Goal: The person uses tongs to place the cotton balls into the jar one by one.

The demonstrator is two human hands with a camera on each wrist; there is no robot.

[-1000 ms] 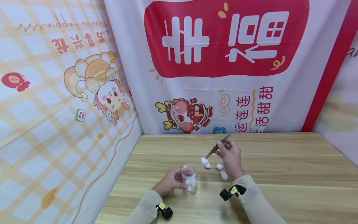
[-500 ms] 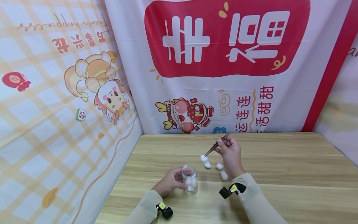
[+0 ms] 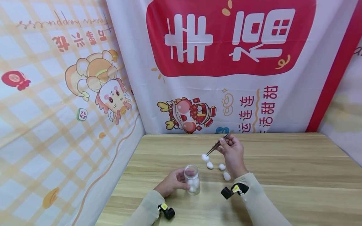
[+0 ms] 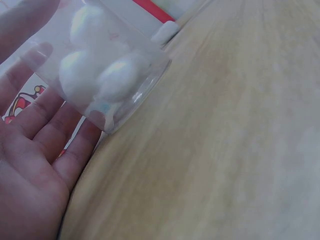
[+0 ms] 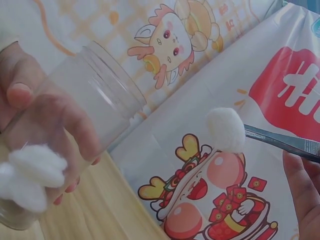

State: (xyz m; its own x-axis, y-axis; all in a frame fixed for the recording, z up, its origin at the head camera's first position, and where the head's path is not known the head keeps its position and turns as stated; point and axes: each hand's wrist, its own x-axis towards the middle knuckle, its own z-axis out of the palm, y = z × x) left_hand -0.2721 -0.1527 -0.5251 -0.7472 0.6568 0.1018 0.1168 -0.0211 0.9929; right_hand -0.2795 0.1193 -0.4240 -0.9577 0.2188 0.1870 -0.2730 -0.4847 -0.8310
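- Moved since the frame a second ago: one cotton ball [image 3: 205, 157], now a little farther from the jar [image 5: 102, 85], along with the tweezers [image 3: 217, 145] and right hand [image 3: 234, 155].
- That hand pinches the tweezers between thumb and fingers; their tips grip the cotton ball beyond three loose cotton balls [image 3: 210, 165] on the table [image 3: 282, 169].
- Left hand [image 3: 172, 183] grips the side of the jar, thumb nearer the person, fingers round the far side.
- Right wrist view shows what the head view leaves unclear: the held ball against the banner [image 3: 288, 78], the tips sunk into one side.
- Left wrist view leaves out the tweezers but shows several balls in the jar's lower part.
- Held ball: white, matte, soft-edged, slightly oblong. Jar: clear, ridged at the neck, mouth facing up.
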